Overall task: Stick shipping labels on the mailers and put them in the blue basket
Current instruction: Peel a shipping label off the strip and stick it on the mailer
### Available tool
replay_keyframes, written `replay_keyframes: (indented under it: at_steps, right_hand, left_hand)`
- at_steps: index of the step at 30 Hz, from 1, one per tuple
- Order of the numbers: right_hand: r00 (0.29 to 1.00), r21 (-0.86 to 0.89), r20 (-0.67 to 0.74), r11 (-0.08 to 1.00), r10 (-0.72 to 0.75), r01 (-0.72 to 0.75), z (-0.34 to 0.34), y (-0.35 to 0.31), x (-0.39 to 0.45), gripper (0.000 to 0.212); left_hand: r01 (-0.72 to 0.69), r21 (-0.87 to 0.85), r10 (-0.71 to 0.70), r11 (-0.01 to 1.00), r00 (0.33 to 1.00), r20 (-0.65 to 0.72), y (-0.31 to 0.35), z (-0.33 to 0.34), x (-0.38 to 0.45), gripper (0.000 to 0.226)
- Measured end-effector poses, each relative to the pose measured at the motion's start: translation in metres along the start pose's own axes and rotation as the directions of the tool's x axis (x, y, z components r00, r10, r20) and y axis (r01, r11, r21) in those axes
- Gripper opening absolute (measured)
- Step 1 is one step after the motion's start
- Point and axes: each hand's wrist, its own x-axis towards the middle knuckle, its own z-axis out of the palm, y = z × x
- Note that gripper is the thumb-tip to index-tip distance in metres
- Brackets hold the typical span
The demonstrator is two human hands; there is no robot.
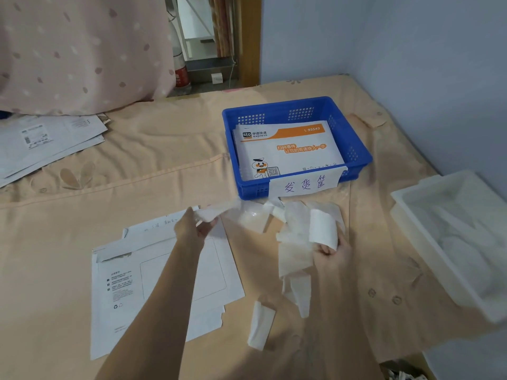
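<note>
Your left hand (196,226) pinched a blurred white sheet (216,213) above the far edge of the mailer (164,281) lying near you on the cloth. Your right hand (330,252) gripped a curled shipping label (323,229) among loose backing strips (297,286). The blue basket (354,149), farther off, already held a mailer with orange print (285,146).

The mailer (288,149) in the blue basket (354,138) reads "sto express" and "95543"; the basket's paper tag (304,185) bears handwritten "发货筐".
</note>
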Motion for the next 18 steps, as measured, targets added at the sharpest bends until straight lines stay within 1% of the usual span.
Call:
replay_keyframes:
  at_steps: [2,4,5,6,7,8,10,11,12,13,14,15,16,17,18]
  right_hand:
    - [1.0,-0.001,-0.014,1.0,0.027,-0.027,0.014,-0.004,-0.004,0.028]
    - [0.999,-0.078,-0.03,0.996,0.035,-0.038,0.026,0.002,-0.006,0.028]
    - [0.998,-0.098,-0.041,0.994,0.043,-0.047,0.035,0.004,-0.009,0.024]
    - [0.998,-0.115,-0.038,0.992,0.043,-0.047,0.041,0.005,-0.013,0.019]
    - [0.999,-0.155,-0.036,0.987,0.039,-0.044,0.046,0.006,-0.014,0.016]
    - [0.998,-0.213,-0.047,0.976,0.036,-0.045,0.051,0.005,-0.013,0.015]
    - [0.998,-0.314,-0.054,0.948,0.042,-0.057,0.058,0.007,-0.013,0.016]
    - [0.997,-0.344,-0.061,0.937,0.044,-0.063,0.061,0.009,-0.014,0.017]
    - [0.997,-0.361,-0.064,0.931,0.044,-0.065,0.062,0.012,-0.014,0.018]
    - [0.997,-0.38,-0.063,0.922,0.049,-0.069,0.064,0.013,-0.016,0.018]
    - [0.997,-0.415,-0.061,0.906,0.057,-0.077,0.066,0.014,-0.018,0.016]
    - [0.997,-0.454,-0.056,0.887,0.062,-0.081,0.068,0.015,-0.02,0.014]
    - [0.996,-0.488,-0.052,0.869,0.068,-0.084,0.069,0.016,-0.023,0.013]
    - [0.996,-0.51,-0.054,0.856,0.072,-0.089,0.071,0.016,-0.025,0.013]
    - [0.995,-0.521,-0.061,0.848,0.076,-0.097,0.072,0.017,-0.027,0.014]
  left_hand:
    - [-0.05,0.23,0.024,0.972,0.993,0.112,-0.004,0.005,-0.004,0.027]
    - [-0.132,0.407,0.057,0.904,0.98,0.192,-0.021,0.015,-0.01,0.03]
    - [-0.197,0.48,0.109,0.855,0.973,0.204,-0.029,0.019,-0.012,0.036]
    - [-0.278,0.557,0.19,0.783,0.959,0.213,-0.038,0.022,-0.014,0.042]
    - [-0.365,0.635,0.267,0.681,0.931,0.248,-0.045,0.024,-0.012,0.044]
    - [-0.441,0.685,0.31,0.58,0.897,0.316,-0.053,0.025,-0.011,0.043]
    - [-0.546,0.75,0.296,0.374,0.837,0.461,-0.067,0.027,-0.009,0.035]
    - [-0.56,0.794,0.258,0.236,0.824,0.504,-0.072,0.027,-0.011,0.029]
    - [-0.56,0.825,0.234,0.074,0.814,0.531,-0.075,0.028,-0.013,0.024]
    - [-0.551,0.83,0.225,-0.084,0.801,0.554,-0.078,0.029,-0.014,0.025]
    - [-0.538,0.817,0.219,-0.209,0.788,0.575,-0.08,0.03,-0.014,0.027]
    - [-0.526,0.798,0.216,-0.295,0.777,0.591,-0.08,0.031,-0.015,0.028]
    - [-0.508,0.788,0.222,-0.348,0.772,0.596,-0.079,0.032,-0.016,0.031]
    - [-0.49,0.792,0.241,-0.364,0.772,0.588,-0.079,0.033,-0.017,0.038]
    - [-0.49,0.793,0.275,-0.362,0.757,0.593,-0.077,0.033,-0.019,0.046]
